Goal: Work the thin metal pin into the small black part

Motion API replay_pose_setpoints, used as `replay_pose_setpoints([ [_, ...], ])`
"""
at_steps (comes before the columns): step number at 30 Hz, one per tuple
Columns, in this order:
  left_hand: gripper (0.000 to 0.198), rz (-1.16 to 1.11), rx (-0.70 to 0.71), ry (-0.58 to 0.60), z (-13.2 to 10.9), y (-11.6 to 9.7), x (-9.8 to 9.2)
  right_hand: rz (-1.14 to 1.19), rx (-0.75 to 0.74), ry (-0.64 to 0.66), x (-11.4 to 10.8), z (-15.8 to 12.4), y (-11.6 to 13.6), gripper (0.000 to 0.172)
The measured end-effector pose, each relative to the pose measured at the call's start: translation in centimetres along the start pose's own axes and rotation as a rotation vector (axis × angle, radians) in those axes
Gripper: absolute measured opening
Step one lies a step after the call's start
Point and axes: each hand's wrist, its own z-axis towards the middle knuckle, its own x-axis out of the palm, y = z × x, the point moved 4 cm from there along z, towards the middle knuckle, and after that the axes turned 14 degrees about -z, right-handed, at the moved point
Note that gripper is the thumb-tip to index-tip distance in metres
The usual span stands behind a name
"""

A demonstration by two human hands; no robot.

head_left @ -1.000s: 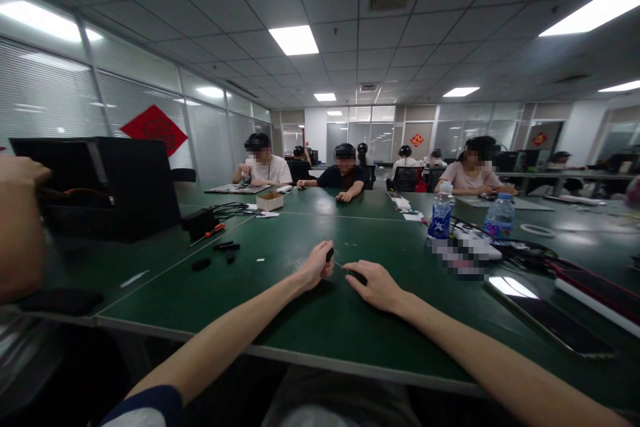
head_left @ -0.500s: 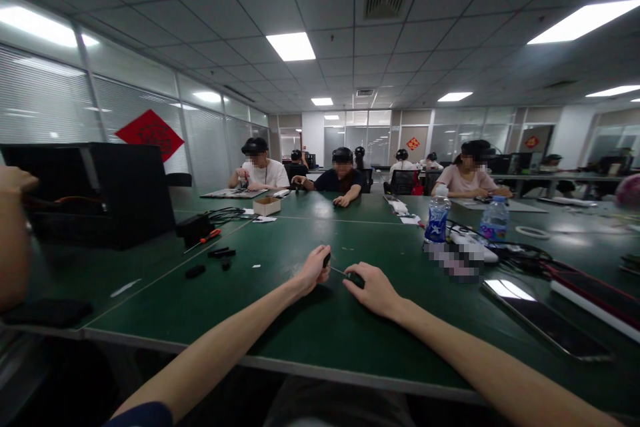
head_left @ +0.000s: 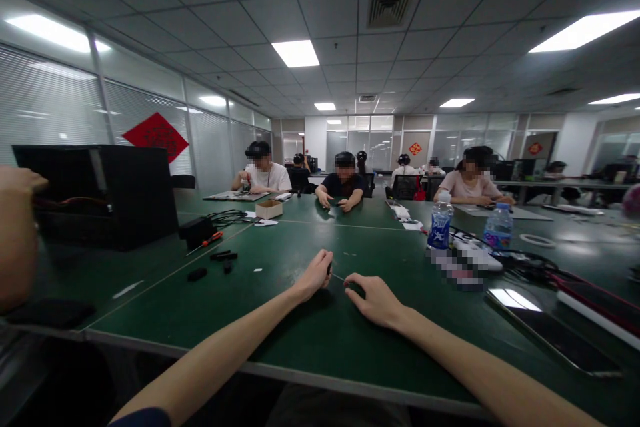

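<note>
From the head camera, the person's left hand (head_left: 314,275) sits curled on the green workbench (head_left: 280,327), fingers closed on a small dark piece (head_left: 329,268), while a thin wire (head_left: 339,277) runs from it toward the right hand (head_left: 375,300). That hand's fingers (head_left: 356,282) arch narrowly over a dark spot, though from here I can't quite tell whether they grip anything. An orange-handled screwdriver (head_left: 210,239) lies well off to the left, and a plastic water bottle (head_left: 441,221) stands to the right.
</note>
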Motion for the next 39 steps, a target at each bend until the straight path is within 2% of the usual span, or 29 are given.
replay_pose_setpoints([
  [6, 0.039, 0.044, 0.036, 0.014, 0.1, 0.1, -0.1, -0.004, -0.033, 0.032, -0.5, -0.2, 0.4, 0.033],
  [10, 0.038, 0.058, 0.055, -0.004, 0.2, 0.2, -0.3, 0.121, -0.064, 0.064, -0.5, -0.1, 0.8, 0.033],
  [12, 0.038, 0.049, 0.056, -0.011, 0.2, 0.2, -0.3, 0.227, -0.019, 0.106, -0.2, 0.0, 0.7, 0.033],
  [18, 0.038, 0.011, 0.029, -0.008, 0.2, 0.5, -0.1, 0.756, 0.264, 0.450, 1.9, -0.1, -0.5, 0.037],
  [21, 0.037, -0.007, 0.006, 0.022, 0.1, 0.7, 0.2, 0.952, 0.295, 0.594, 2.1, -0.4, -0.4, 0.037],
  [23, 0.036, -0.026, -0.007, 0.036, 0.0, 0.7, 0.3, 1.004, 0.292, 0.665, 1.9, -0.5, -0.4, 0.036],
  [32, 0.033, -0.129, -0.058, 0.020, 0.1, 0.8, 0.4, 0.984, 0.317, 0.675, 1.7, -0.4, -0.7, 0.032],
  [39, 0.033, -0.125, -0.038, 0.034, -0.1, 0.8, 0.5, 1.008, 0.266, 0.681, 1.6, -0.4, -0.7, 0.031],
])
